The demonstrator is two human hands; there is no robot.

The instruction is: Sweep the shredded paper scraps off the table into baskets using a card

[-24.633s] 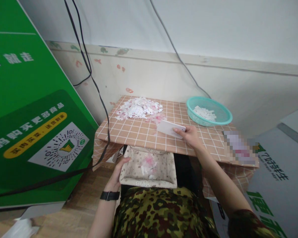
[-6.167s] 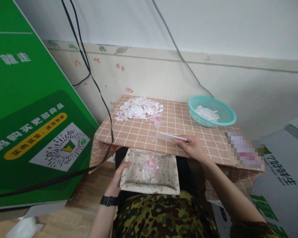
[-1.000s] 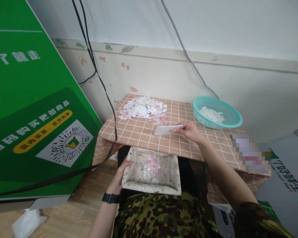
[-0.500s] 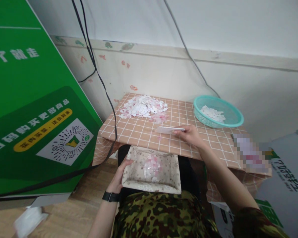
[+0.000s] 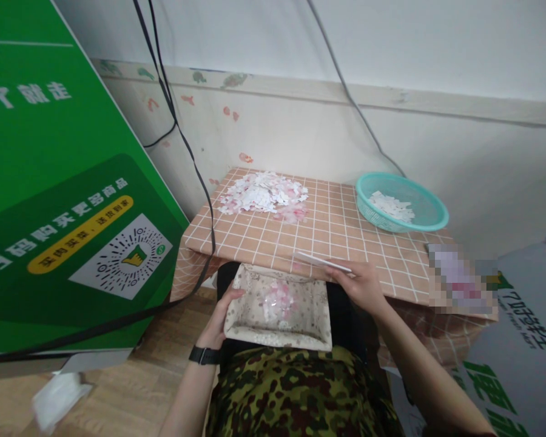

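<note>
My left hand [image 5: 222, 312] grips the left rim of a patterned fabric box [image 5: 250, 325], which rests on my lap. Several pink and clear-looking pieces [image 5: 278, 301] lie inside the box. In my right hand [image 5: 359, 285] is a thin, flat white card [image 5: 321, 261], pinched between thumb and fingers. The card hangs at the table's front edge, just above the far right side of the box. Further back on the table lies a pile of white and pink paper scraps [image 5: 264, 193], apart from both hands.
A checked cloth covers the table [image 5: 332, 218]. At its back right stands a turquoise plastic basket [image 5: 403, 203] with white scraps in it. A blurred flat object [image 5: 459, 278] lies at the right corner. Black cables [image 5: 193, 164] hang on the left beside a green panel [image 5: 73, 200].
My right hand has drawn the white card back from the tabletop toward the box, and the card is now tilted. My left hand and the box have stayed in place.
</note>
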